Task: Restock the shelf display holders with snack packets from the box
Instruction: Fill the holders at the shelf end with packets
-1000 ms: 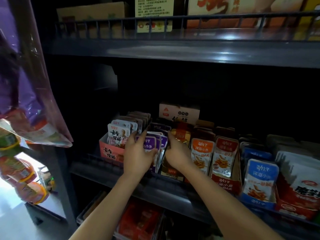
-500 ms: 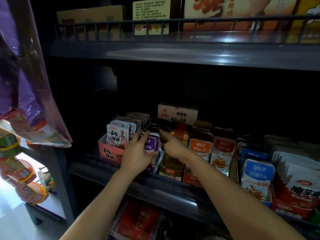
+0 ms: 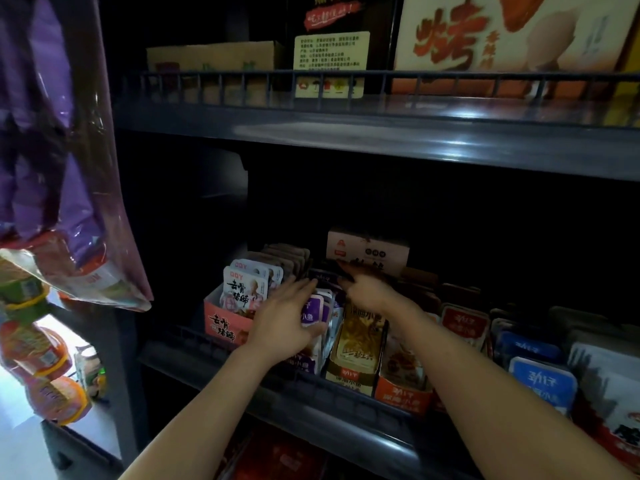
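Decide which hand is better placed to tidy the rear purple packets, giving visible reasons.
Right, probably. The right hand reaches to the back of the row of purple packets, close to the rear ones. The left hand lies flat against the front of that row and seems better used to steady it.

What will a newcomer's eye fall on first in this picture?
Two bare hands meet at the middle of the lower dark shelf: the left hand lies on the small purple snack packets, the right hand reaches just behind them. On the top shelf at the right stands a big cream carton with red characters, and a shiny purple plastic bag hangs at the far left.
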Tool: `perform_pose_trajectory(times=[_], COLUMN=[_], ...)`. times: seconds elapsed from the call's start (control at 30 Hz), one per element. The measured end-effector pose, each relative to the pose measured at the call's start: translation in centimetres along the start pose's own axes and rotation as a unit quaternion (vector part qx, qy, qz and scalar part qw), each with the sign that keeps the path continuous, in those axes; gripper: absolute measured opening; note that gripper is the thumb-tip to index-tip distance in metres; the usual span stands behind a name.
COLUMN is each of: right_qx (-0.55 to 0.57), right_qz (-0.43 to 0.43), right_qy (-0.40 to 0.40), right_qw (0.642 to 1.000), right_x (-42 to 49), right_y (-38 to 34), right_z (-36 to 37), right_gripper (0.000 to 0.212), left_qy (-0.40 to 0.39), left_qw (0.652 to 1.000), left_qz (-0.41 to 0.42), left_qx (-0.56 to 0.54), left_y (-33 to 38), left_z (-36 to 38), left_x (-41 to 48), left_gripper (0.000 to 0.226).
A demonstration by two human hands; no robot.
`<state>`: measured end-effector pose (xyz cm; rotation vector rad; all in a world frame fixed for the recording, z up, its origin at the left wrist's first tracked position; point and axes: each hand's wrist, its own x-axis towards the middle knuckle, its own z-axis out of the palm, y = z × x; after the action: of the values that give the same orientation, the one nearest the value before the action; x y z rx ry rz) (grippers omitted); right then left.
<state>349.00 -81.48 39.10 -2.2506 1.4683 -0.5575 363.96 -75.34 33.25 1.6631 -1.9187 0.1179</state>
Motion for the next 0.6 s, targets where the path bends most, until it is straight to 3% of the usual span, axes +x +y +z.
perform_pose_trajectory(times=[0.23,0.4,0.6], right_qx=[-0.062,-0.133,0.065], right_qz=[0.003,0.005,0.021], right_qy=[-0.043,-0.071,0.007], right_qw=[0.997,0.988,0.998], right_x=[0.2,0.1,0.2], right_y=[-0.2,0.6,1.6], right_z=[0.6,1.2,0.6], right_gripper=[0.044,0.039,0.047], left_qy=[0.057,0.066,0.12], left_qw=[0.997,0.995,0.989], left_qz=[-0.006,0.005,-0.027], left_qx=[-0.047,-0.08,-0.08], left_y=[-0.2,0.5,1.1], left_z=[0.5,0.9,1.6], left_x=[0.4,0.3,0.9], left_gripper=[0.059,0.063,0.043])
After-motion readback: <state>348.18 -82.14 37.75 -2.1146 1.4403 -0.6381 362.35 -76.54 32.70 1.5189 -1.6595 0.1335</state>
